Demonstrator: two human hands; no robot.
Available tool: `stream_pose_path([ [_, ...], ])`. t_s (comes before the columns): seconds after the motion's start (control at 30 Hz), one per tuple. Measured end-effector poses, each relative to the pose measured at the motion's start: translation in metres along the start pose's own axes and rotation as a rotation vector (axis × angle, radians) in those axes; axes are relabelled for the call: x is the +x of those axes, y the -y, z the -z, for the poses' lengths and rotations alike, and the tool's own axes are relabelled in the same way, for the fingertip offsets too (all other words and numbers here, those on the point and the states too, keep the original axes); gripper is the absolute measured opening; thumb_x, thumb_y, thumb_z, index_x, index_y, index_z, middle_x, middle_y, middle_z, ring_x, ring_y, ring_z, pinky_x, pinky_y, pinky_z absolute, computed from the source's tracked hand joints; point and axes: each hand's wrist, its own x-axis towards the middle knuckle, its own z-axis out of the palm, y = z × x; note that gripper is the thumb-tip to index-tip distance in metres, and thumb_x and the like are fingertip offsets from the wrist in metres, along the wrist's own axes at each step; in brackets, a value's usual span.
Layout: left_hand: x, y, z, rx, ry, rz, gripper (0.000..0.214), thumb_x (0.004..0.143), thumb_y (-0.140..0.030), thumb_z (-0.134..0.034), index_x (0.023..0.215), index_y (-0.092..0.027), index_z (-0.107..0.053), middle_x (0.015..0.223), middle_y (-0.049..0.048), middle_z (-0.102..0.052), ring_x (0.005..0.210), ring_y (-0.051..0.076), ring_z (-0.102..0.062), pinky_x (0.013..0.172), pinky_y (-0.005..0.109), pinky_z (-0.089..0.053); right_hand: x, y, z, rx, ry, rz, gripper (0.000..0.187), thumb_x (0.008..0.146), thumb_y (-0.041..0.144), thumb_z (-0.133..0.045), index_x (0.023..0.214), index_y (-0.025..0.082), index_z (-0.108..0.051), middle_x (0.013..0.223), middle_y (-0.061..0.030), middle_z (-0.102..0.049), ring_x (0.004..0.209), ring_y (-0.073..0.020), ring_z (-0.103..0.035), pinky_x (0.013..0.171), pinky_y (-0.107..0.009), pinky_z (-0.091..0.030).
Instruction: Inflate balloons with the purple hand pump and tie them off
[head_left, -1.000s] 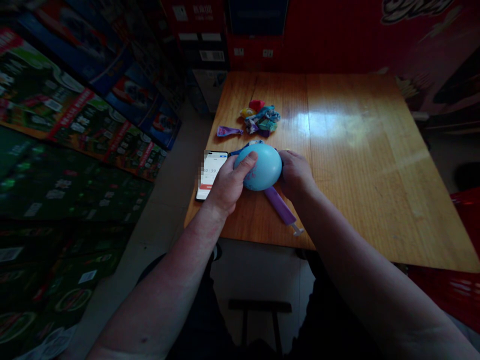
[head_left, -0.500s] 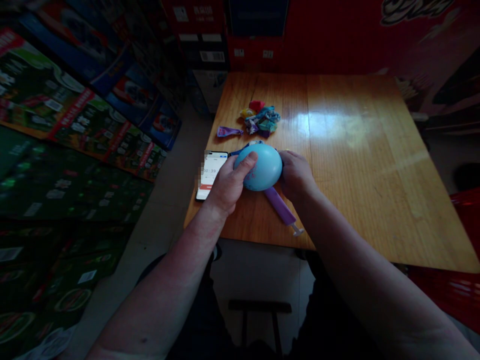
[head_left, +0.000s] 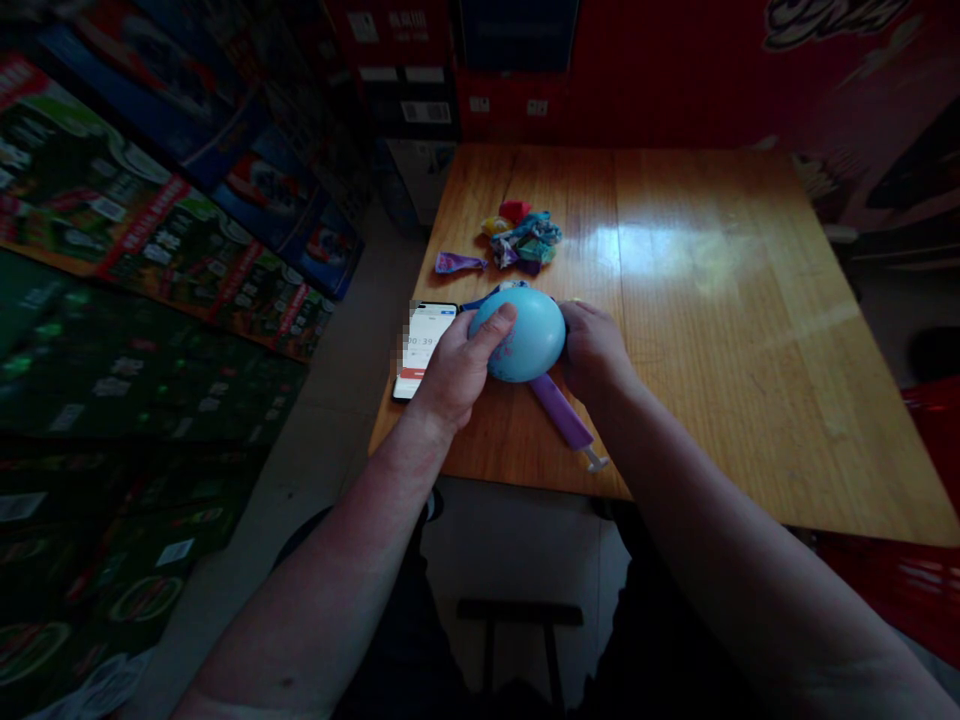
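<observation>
An inflated light-blue balloon (head_left: 529, 335) with faint pink print is held over the table's near left part. My left hand (head_left: 463, 368) grips its left side, thumb lying across the front. At the balloon's right end, my right hand (head_left: 596, 348) is closed; its fingertips and whatever part of the balloon they pinch are hidden. Below the balloon lies a purple hand pump (head_left: 561, 415) with a white handle, its far end covered by the balloon. A phone (head_left: 424, 350) showing a timer rests left of my left hand.
Several uninflated balloons (head_left: 525, 240) are heaped farther back on the wooden table (head_left: 735, 380). A purple uninflated balloon (head_left: 459, 263) lies left of them, and a dark blue one (head_left: 491, 294) is partly covered. Stacked cartons (head_left: 172, 220) stand left; a dark stool (head_left: 519, 612) is below.
</observation>
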Motion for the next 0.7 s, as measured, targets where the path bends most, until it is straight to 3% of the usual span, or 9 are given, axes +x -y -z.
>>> stream_pose_path([
  [0.3, -0.0006, -0.0005, -0.0009, 0.011, 0.006, -0.013, 0.055, 0.085, -0.071, -0.078, 0.097, -0.018, -0.072, 0.094, 0.0063, -0.071, 0.092, 0.024, -0.064, 0.085, 0.036, -0.047, 0.0007, 0.0002, -0.0005, -0.019, -0.01, -0.014, 0.016, 0.072, 0.021, -0.065, 0.066, 0.02, -0.05, 0.061, 0.0024, -0.049, 0.057, -0.0106, -0.044, 0.054, -0.026, -0.041],
  [0.7, -0.0009, -0.0001, 0.0003, 0.028, 0.0, 0.0, 0.056, 0.084, -0.072, -0.078, 0.099, -0.019, -0.072, 0.095, 0.0062, -0.072, 0.093, 0.024, -0.065, 0.083, 0.035, -0.048, 0.0002, 0.0, 0.0003, -0.044, 0.001, 0.016, 0.015, 0.074, 0.021, -0.064, 0.066, 0.02, -0.051, 0.063, 0.0026, -0.047, 0.056, -0.01, -0.042, 0.053, -0.026, -0.037],
])
